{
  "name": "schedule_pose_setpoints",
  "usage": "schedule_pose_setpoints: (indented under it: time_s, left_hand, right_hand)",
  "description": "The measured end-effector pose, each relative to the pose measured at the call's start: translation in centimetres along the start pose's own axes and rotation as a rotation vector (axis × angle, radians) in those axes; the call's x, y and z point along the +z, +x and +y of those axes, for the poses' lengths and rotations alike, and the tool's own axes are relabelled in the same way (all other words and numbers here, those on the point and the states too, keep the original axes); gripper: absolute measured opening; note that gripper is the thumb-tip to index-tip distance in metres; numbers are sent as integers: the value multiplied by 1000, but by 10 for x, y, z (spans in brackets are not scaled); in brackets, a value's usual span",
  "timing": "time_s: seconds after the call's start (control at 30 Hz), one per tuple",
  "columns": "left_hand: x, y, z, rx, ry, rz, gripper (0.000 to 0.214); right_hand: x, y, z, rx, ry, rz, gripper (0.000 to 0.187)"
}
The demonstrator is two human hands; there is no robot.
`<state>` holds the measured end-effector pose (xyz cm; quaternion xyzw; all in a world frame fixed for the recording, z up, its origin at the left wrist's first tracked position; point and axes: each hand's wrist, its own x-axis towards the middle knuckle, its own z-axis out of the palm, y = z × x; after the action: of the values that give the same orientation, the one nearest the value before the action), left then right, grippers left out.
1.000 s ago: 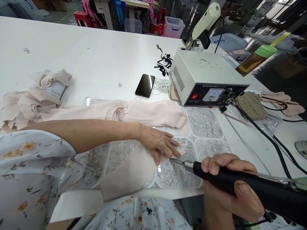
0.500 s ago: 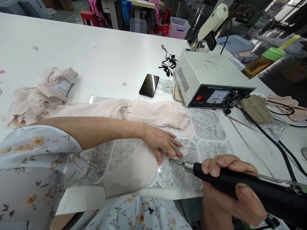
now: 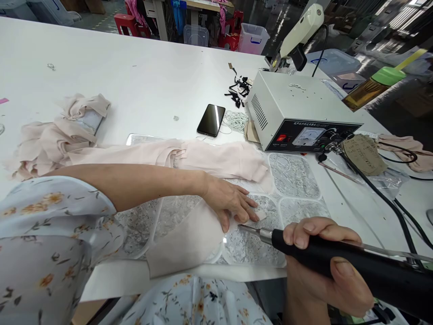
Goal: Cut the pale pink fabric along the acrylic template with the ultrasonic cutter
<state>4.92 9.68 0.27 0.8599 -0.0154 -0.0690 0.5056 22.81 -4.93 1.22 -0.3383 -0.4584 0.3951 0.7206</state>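
Note:
My left hand (image 3: pixel 228 198) lies with fingers spread on a pale pink fabric piece (image 3: pixel 186 241), pressing its narrow end flat against the grey marbled mat (image 3: pixel 299 178). In my right hand (image 3: pixel 326 266) is a black-handled ultrasonic cutter (image 3: pixel 314 255), fingers wrapped round the grip. Its metal tip meets the fabric just beside my left fingertips. Behind my left forearm runs a row of overlapping pale pink fabric pieces (image 3: pixel 216 158), and a bunched heap of the same cloth (image 3: pixel 56 140) sits at the left.
A grey power box (image 3: pixel 304 104) with a dial stands at the back right; black cables (image 3: pixel 382 194) run from it. Near it are a phone (image 3: pixel 211 120), coiled white cord (image 3: pixel 236 121), black scraps (image 3: pixel 239 90) and a green-lidded bottle (image 3: pixel 375 88). Brown card (image 3: pixel 363 153) lies at right.
Almost nothing differs. Both hands, the cutter and the fabric keep their places; the whole view has shifted very slightly.

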Motion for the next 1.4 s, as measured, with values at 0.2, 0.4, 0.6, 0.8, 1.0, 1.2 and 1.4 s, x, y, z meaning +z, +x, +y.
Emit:
schedule_pose_setpoints:
  time_s: [0.2, 0.4, 0.6, 0.8, 1.0, 1.2, 1.4]
  left_hand:
    - [1, 0, 0, -31, -109, 63, 30]
    - [1, 0, -2, 15, -103, 79, 31]
    - [0, 0, 2, -28, -202, 156, 40]
    - [1, -2, 1, 12, -111, 138, 31]
    - [1, -2, 1, 0, -58, 50, 24]
    - [0, -1, 3, -2, -13, 36, 22]
    - [0, -1, 2, -14, -129, 127, 28]
  right_hand:
    - [-1, 1, -2, -18, -14, 13, 19]
    - [2, 3, -2, -21, -8, 6, 19]
    - [4, 1, -2, 1, -8, 18, 19]
    - [0, 1, 0, -16, -13, 13, 20]
    - [0, 1, -1, -1, -32, 28, 19]
    - [4, 1, -3, -2, -25, 22, 18]
    - [5, 0, -4, -4, -32, 25, 16]
